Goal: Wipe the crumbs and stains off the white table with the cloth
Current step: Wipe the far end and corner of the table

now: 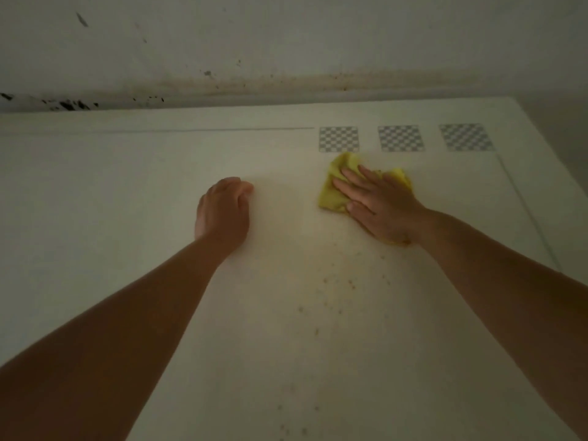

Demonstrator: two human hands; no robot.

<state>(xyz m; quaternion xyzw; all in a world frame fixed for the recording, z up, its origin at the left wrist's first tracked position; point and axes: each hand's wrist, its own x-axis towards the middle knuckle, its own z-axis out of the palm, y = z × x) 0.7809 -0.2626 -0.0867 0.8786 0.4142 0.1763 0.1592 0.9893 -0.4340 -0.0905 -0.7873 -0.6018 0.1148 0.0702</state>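
A yellow cloth (334, 186) lies crumpled on the white table (111, 192), right of centre toward the far edge. My right hand (378, 202) presses flat on the cloth with its fingers spread, covering most of it. To the left, my left hand (222, 208) rests on the bare tabletop with its fingers curled into a loose fist, holding nothing. Small dark crumbs (337, 291) are scattered over the table between my forearms, from just below the cloth down to the near edge of the view. A faint yellowish stain shows around them.
Three grey checkered squares (399, 138) are printed along the table's far right side. A thin line (525, 214) runs down the right part of the top. Behind the table stands a stained wall (286, 52) with dark marks along its base.
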